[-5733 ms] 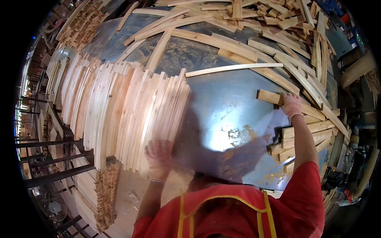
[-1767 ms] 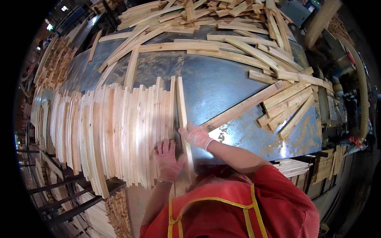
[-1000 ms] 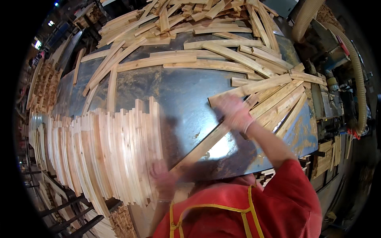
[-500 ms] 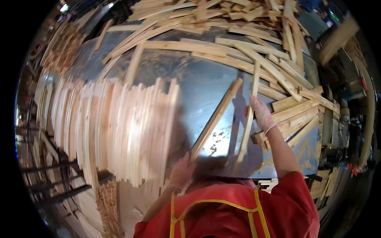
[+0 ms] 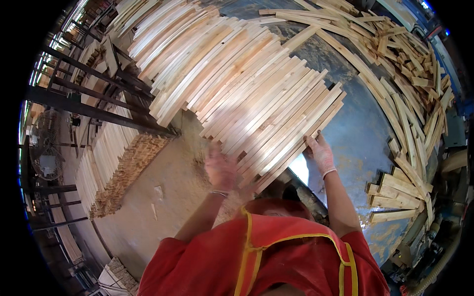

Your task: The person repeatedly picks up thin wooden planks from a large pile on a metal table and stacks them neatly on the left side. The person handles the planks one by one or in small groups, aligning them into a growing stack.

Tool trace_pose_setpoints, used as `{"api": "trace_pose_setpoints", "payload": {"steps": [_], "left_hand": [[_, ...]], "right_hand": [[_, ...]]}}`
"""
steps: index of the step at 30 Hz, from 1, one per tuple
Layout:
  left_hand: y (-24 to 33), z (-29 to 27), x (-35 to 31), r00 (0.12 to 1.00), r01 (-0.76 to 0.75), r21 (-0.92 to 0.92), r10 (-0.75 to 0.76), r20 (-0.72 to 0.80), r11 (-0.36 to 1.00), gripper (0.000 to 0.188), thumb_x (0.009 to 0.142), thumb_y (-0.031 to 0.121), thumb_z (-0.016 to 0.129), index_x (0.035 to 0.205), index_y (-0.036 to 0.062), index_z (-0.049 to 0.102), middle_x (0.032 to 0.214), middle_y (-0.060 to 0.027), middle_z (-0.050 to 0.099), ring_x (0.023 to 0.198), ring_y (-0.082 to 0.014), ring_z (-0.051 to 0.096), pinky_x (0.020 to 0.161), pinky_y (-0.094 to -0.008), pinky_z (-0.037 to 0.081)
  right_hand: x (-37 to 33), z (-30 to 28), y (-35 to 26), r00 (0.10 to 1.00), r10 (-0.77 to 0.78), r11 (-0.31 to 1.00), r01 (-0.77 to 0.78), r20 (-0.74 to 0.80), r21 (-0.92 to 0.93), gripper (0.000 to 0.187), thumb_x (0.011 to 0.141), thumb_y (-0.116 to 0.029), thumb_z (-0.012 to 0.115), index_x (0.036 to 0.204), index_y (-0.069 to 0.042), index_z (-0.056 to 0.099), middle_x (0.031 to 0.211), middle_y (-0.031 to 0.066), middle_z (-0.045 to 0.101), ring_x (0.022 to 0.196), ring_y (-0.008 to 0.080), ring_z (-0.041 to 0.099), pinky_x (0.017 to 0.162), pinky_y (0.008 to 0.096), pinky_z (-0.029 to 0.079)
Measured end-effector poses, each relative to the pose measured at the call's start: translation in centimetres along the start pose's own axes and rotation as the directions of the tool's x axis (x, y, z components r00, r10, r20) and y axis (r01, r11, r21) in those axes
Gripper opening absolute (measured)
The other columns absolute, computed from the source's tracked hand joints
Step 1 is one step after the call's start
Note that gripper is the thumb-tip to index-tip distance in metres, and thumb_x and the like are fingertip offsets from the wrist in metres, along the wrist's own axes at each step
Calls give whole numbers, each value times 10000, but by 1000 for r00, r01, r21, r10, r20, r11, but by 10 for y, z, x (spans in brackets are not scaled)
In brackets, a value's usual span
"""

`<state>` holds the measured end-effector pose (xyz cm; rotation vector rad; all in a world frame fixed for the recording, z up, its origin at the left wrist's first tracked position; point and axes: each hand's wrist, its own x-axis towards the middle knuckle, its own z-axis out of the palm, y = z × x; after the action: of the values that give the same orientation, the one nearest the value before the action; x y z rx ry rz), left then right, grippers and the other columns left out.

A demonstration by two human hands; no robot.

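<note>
A long row of pale wooden strips (image 5: 266, 108) lies side by side on the metal table, slanting from lower left to upper right. My right hand (image 5: 322, 154), in a whitish glove, grips the outermost wooden strip (image 5: 330, 117) along its right side, thumb and fingertips on its edge. By the near ends of the strips is my left hand (image 5: 220, 170), smeared by motion. Its fingers cannot be made out clearly, nor whether they touch the strip ends.
Loose wooden pieces (image 5: 414, 64) are heaped at the far right of the metal table (image 5: 368, 163). More short pieces (image 5: 395, 195) lie near its right edge. Dark metal bars (image 5: 98, 111) and a stack of strips (image 5: 121, 163) stand at left, beside a fan (image 5: 47, 153).
My view has swung left toward the row. Both strips, earlier held apart from it, one in each hand, are no longer separate; my right hand is now at the row's outer edge.
</note>
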<state>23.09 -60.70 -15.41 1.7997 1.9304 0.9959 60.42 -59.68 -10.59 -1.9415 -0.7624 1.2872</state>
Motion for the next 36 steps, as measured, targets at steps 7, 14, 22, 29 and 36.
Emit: {"api": "trace_pose_setpoints", "payload": {"steps": [7, 14, 22, 29, 36], "left_hand": [[-13, 14, 0, 530, 812, -564, -598, 601, 152, 328, 1005, 371, 669, 1145, 78, 717, 1251, -100, 678, 1029, -222, 648, 907, -377, 539], [27, 3, -18, 722, 258, -198, -52, 690, 946, 346, 980, 315, 696, 1204, 52, 719, 1047, -83, 704, 964, -196, 665, 885, -364, 548], [152, 132, 117, 684, -258, 213, 23, 729, 942, 666, 957, 588, 645, 1302, 19, 678, 1266, -243, 684, 1193, -427, 672, 1034, -497, 548], [214, 182, 80, 750, 22, 140, -109, 653, 990, 896, 869, 622, 712, 1474, -18, 548, 1348, -286, 637, 1269, -461, 640, 1089, -513, 524], [345, 104, 111, 842, -160, -168, 224, 490, 973, 900, 878, 499, 783, 1555, -7, 475, 1462, -312, 545, 1347, -453, 579, 1123, -498, 500]], "right_hand": [[9, -3, 13, 950, -206, 974, 221, -233, 42, 730, 1007, -283, 739, 1607, -1, 433, 1440, 223, 656, 1294, 279, 635, 1093, 359, 482], [12, -43, 18, 888, -141, 980, 187, -438, 62, 816, 996, -282, 720, 1640, 64, 357, 1562, 243, 571, 1410, 304, 580, 1167, 360, 439], [37, -96, 1, 968, -150, 939, 75, -201, -337, 827, 948, -559, 714, 1512, 20, 538, 1349, 313, 666, 1302, 455, 626, 1101, 493, 494], [57, -108, 34, 999, 2, 919, 15, -43, 394, 458, 926, -277, 828, 1235, 19, 663, 934, 41, 680, 682, 107, 574, 596, 319, 481], [-7, -170, -67, 888, -311, 728, 452, -340, 516, 535, 950, -259, 807, 1349, 27, 594, 1133, 74, 678, 997, 156, 633, 862, 320, 549]]}}
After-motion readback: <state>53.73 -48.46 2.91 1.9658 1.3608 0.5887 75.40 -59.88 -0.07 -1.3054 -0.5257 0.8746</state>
